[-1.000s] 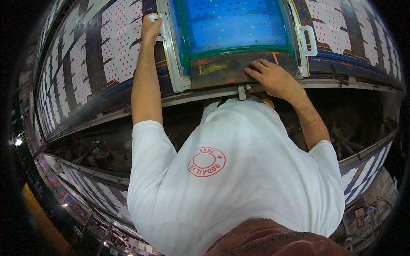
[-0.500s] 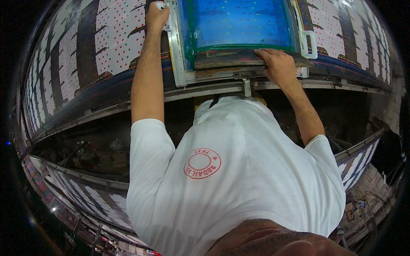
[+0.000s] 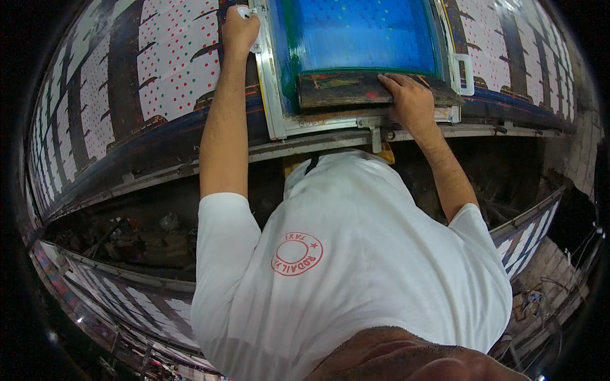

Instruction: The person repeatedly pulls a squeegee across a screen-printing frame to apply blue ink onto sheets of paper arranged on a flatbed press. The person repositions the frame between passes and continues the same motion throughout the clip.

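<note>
A screen printing frame (image 3: 274, 111) with pale metal sides lies in front of me on the long table. Its mesh (image 3: 365, 35) is blue with a dark green border, and small dots show in it. My left hand (image 3: 240, 33) is closed round the white handle (image 3: 244, 11) on the frame's left side. At the near end of the mesh, a dark, paint-stained wooden squeegee (image 3: 343, 90) lies crosswise. My right hand (image 3: 413, 103) grips it right of its middle, fingers over the top edge. The squeegee's lower edge is hidden from view.
White fabric pieces (image 3: 178, 60) with red and green dots lie along the table on both sides. Another white handle (image 3: 469, 75) sticks out at the frame's right. A metal rail (image 3: 152, 176) edges the table. Behind me runs another table (image 3: 136, 295) with white pieces.
The squeegee has tipped so that more of its broad face shows. Both hands keep their grips, and the whole view has shifted slightly.
</note>
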{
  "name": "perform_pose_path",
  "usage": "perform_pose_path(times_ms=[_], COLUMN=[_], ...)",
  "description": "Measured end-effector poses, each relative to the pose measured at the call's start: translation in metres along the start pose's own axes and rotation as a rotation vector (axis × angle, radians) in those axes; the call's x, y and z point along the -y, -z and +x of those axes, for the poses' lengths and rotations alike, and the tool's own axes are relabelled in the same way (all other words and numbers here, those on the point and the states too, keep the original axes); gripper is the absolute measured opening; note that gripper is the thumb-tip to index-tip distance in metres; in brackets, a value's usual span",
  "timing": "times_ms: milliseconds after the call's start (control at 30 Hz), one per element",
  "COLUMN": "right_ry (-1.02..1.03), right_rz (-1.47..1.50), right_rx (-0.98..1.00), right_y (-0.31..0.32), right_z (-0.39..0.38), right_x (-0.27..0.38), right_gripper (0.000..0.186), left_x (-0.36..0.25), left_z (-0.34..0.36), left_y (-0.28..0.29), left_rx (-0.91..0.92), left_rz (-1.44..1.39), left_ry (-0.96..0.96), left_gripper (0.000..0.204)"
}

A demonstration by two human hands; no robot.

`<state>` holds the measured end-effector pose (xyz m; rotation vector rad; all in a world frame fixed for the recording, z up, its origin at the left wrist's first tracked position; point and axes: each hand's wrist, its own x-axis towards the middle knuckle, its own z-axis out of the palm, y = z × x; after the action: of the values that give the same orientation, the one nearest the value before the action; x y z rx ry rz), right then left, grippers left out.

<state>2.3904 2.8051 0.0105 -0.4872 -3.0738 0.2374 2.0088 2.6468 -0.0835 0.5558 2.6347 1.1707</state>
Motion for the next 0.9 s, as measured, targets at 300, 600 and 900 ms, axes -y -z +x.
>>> perform_pose_path(times_ms=[300, 600, 900], right_ry=[0.051, 0.052, 0.033], right_rz=[-0.045, -0.134, -0.136], right_rx=[-0.2, -0.275, -0.075], right_y=[-0.018, -0.038, 0.002], right_z=[0.16, 0.381, 0.488], right_x=[-0.061, -0.163, -0.205], right_gripper=[0.02, 0.015, 0.023], left_x=[-0.01, -0.018, -0.022], left_z=[-0.001, -0.006, -0.008], left_y=[0.004, 0.007, 0.009], left_rx=[-0.018, -0.005, 0.02], left_rz=[0.03, -0.019, -0.011], left_ry=[0.031, 0.084, 0.16], left_gripper=[0.04, 0.035, 0.035])
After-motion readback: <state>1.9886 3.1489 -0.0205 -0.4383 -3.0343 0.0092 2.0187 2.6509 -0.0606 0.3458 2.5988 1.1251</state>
